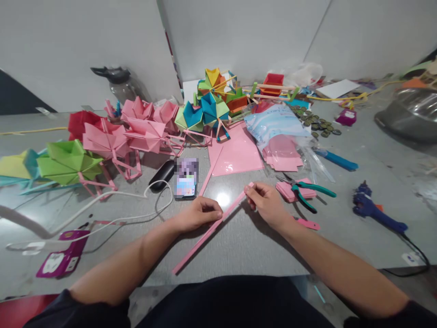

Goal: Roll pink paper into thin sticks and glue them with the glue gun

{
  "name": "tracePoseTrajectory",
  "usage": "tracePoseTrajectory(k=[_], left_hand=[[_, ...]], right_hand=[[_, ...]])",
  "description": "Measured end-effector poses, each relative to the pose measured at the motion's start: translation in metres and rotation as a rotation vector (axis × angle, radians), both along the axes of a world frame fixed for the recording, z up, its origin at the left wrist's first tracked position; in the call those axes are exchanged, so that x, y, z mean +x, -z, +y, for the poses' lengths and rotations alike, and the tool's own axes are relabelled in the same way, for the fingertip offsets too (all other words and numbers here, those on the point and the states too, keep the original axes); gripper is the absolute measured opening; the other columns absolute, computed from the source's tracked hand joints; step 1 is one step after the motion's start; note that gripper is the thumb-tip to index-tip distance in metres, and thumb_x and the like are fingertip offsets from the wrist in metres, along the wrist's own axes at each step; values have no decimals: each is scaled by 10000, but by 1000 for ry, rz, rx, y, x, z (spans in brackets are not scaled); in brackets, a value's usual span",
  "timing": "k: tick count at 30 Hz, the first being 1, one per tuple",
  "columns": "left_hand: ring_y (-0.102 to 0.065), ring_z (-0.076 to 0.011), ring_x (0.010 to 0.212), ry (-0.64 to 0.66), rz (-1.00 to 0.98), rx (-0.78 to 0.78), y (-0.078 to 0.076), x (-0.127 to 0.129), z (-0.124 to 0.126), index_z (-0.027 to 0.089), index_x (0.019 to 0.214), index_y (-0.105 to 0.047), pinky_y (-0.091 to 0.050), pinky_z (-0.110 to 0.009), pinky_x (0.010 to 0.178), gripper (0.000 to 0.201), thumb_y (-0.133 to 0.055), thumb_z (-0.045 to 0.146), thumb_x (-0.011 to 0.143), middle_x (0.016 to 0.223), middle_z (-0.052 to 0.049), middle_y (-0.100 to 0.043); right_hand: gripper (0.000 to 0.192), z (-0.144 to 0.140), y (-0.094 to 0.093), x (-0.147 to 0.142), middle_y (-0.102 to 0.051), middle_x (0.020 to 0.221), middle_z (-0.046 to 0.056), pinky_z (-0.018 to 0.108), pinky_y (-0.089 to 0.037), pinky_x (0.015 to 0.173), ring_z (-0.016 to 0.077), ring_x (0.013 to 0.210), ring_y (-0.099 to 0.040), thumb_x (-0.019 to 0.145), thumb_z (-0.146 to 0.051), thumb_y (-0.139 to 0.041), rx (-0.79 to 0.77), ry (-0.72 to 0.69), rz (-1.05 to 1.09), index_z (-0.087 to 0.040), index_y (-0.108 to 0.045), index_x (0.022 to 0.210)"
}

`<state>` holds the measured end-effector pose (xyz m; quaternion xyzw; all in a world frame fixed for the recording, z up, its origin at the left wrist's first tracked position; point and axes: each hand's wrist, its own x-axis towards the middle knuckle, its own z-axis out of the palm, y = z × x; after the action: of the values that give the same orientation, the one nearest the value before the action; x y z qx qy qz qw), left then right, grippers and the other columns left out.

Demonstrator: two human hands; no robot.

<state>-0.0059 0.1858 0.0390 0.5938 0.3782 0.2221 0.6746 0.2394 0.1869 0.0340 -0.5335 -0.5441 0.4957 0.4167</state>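
Strip (211,230): long, thin, pink paper, lying slanted on the gray table (239,246), close to the person.
Left hand (200,214): fingers curled, pressing the strip's middle down.
Right hand (268,205): fingertips pinch the far end.

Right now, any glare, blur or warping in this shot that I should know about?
Head view: a bright glare spot on the grey table just beyond the pink strip; the phone screen is pixelated; wide-angle bending curves the table edges; hands and paper stay sharp.
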Motion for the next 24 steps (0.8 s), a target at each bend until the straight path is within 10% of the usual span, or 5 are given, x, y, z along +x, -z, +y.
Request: tracePoseTrajectory(k=[24], left_hand=[[-417, -86, 522, 43, 57, -46, 2, -1, 1, 163, 726, -642, -305, -235, 513, 345, -734, 467, 859, 578, 38, -520]], right_hand=[[363, -13, 0, -23, -618, 579, 2, 278, -430, 487, 119, 483, -516, 843, -495, -729, -132, -80, 62, -217, -601, 649]])
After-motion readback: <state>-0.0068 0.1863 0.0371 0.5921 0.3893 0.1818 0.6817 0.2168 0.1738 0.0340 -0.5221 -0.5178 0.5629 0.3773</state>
